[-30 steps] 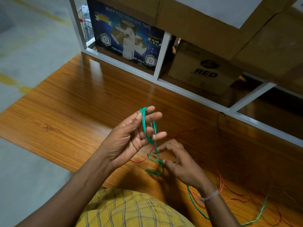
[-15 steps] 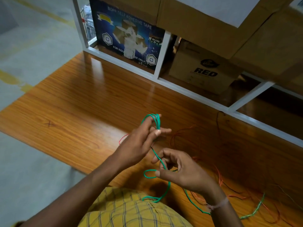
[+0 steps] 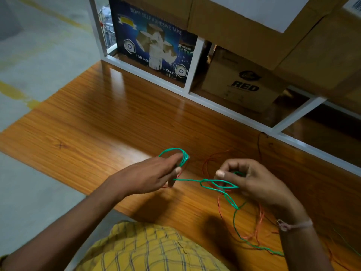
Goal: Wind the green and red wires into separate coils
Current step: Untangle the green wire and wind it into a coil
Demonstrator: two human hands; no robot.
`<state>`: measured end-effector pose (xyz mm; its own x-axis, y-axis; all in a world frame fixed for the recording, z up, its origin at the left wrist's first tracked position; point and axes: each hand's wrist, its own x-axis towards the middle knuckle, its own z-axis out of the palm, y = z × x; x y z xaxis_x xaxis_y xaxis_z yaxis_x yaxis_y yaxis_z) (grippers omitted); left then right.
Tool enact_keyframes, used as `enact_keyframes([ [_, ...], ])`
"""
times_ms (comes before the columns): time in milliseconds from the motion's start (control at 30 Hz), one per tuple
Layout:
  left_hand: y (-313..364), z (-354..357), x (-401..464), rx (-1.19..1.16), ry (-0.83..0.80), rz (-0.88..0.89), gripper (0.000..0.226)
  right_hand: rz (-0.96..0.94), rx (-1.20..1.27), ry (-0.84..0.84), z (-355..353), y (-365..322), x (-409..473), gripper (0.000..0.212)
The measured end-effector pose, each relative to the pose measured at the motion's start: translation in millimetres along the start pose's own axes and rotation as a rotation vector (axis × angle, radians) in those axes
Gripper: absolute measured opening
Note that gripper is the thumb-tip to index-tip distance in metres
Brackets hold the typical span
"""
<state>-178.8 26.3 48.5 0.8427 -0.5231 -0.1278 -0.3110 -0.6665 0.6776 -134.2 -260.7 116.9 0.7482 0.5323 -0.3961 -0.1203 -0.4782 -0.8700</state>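
A green wire (image 3: 207,181) runs between both my hands above the wooden table (image 3: 109,122). My left hand (image 3: 150,177) is palm down, with several loops of the green wire (image 3: 180,153) wound around its fingertips. My right hand (image 3: 254,182) pinches the same green wire a short way to the right, where it forms loose loops. From there the green wire trails down over the table toward the right edge. The red wire (image 3: 260,218) lies loose on the table under and beyond my right hand.
A white metal rack (image 3: 195,55) stands along the table's far edge, holding a blue tape carton (image 3: 152,45) and a brown box marked RED (image 3: 242,83). Larger cardboard boxes sit above. Grey floor lies to the left. My yellow checked shirt (image 3: 152,249) is at the near edge.
My left hand has turned palm down and lowered with the green coil on its fingers. My right hand has moved right and up, drawing the green wire out sideways.
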Motion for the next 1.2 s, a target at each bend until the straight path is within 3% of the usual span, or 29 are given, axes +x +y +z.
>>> enact_keyframes([
  [167, 9, 1, -18, -0.309, -0.229, -0.034, 0.034, -0.044, 0.125, 0.091, -4, 3, 13, 0.027],
  [267, 12, 3, -24, -0.496, -0.299, -0.026, 0.033, -0.041, 0.159, 0.184, -6, 11, 27, 0.016],
  [533, 13, 1, -35, -0.842, -0.333, -0.056, 0.035, -0.089, 0.501, 0.320, -3, 23, 66, 0.026],
  [900, 22, -27, -43, -1.018, -0.525, 0.083, 0.038, -0.152, 0.382, 0.646, -2, 74, 113, 0.021],
  [1200, 21, -35, -51, -1.151, -0.601, 0.163, 0.037, -0.141, 0.217, 0.627, -2, 101, 124, 0.022],
])
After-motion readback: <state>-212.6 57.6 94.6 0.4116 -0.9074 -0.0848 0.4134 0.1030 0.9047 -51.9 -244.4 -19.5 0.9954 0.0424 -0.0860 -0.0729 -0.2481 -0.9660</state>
